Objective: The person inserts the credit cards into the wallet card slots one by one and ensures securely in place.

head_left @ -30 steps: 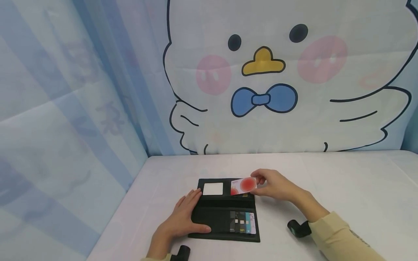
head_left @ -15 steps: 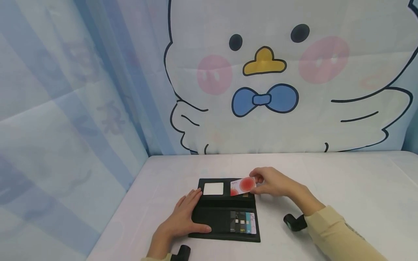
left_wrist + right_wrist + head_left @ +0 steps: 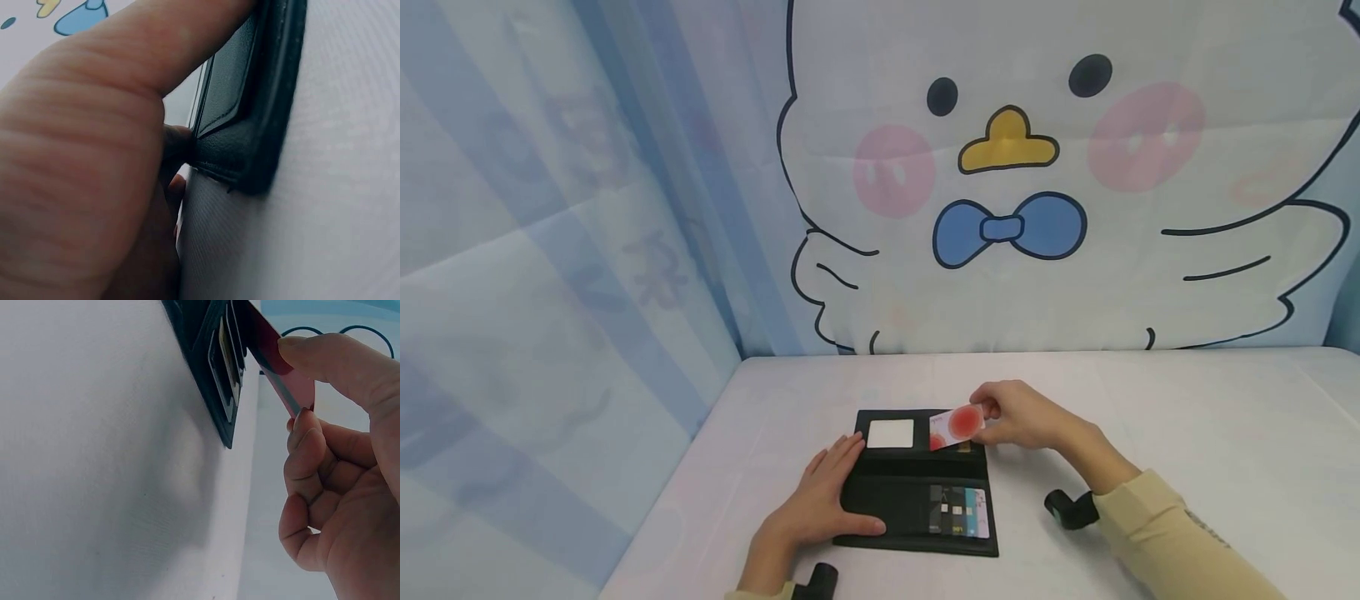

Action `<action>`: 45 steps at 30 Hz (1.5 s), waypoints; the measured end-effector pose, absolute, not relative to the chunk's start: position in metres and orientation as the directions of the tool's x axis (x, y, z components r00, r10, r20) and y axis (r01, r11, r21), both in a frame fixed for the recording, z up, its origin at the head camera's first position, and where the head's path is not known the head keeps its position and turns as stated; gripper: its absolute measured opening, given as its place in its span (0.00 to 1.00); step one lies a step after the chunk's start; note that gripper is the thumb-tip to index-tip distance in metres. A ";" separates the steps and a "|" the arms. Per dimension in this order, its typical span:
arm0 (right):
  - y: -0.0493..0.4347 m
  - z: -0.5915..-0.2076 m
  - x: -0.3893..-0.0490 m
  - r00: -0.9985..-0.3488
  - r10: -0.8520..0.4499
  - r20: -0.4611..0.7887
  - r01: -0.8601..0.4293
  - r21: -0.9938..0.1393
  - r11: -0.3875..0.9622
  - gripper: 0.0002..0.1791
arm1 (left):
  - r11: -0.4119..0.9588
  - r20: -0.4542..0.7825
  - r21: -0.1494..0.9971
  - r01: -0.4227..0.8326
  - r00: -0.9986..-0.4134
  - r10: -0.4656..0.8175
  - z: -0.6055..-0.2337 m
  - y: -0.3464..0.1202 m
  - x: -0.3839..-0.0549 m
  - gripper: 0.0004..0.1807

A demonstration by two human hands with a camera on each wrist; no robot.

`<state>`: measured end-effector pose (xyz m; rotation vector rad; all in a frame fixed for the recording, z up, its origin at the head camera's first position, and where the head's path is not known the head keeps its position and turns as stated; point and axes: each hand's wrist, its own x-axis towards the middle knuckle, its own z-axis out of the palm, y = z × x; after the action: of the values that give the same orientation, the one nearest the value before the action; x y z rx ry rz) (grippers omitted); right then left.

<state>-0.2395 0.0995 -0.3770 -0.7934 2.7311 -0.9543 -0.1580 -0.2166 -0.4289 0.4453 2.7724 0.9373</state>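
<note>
A black wallet [image 3: 887, 508] lies unfolded on the table. My left hand [image 3: 820, 500] rests along its left side, thumb on the lower panel and fingertips at the upper panel's edge; the left wrist view shows the thumb lying over the wallet [image 3: 231, 150] edge. With thumb and fingers, my right hand [image 3: 1026, 417] pinches a white card [image 3: 957, 427] with red circles by its right end. The card is tilted over the upper right panel. In the right wrist view this card [image 3: 290, 384] stands raised beside several cards [image 3: 222, 369] in the wallet's slots.
Several overlapping cards [image 3: 958, 511] sit in the lower panel's right slots. A white rectangle [image 3: 890, 433] shows in the upper left panel. Behind the white table [image 3: 1187, 467] hangs a cartoon curtain [image 3: 1000, 300]. A black camera is on each wrist.
My right hand has shifted slightly left and away from me with the card, which slants a little more over the upper panel. The left hand and the wallet stay put.
</note>
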 end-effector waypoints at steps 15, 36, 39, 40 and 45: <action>0.095 -0.400 -0.235 -0.872 -0.489 0.025 -0.389 -0.643 0.660 0.29 | 0.755 -0.077 0.618 0.218 -0.940 0.334 -0.429 -0.218 -0.158 0.64; 0.114 -0.401 -0.234 -0.854 -0.515 0.074 -0.431 -0.655 0.621 0.25 | 0.751 -0.068 0.618 0.232 -0.936 0.345 -0.428 -0.218 -0.157 0.63; 0.113 -0.401 -0.234 -0.857 -0.511 0.070 -0.426 -0.653 0.625 0.25 | 0.751 -0.065 0.618 0.234 -0.936 0.345 -0.428 -0.218 -0.157 0.63; 0.113 -0.401 -0.234 -0.858 -0.510 0.071 -0.426 -0.652 0.627 0.25 | 0.749 -0.062 0.620 0.235 -0.936 0.346 -0.428 -0.218 -0.157 0.63; 0.113 -0.401 -0.234 -0.858 -0.508 0.079 -0.431 -0.649 0.626 0.24 | 0.748 -0.057 0.618 0.242 -0.935 0.349 -0.428 -0.218 -0.157 0.63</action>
<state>-0.2337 0.1129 -0.4015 -0.7915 2.7309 -1.0453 -0.1571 -0.2175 -0.4280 0.4733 2.7773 0.9474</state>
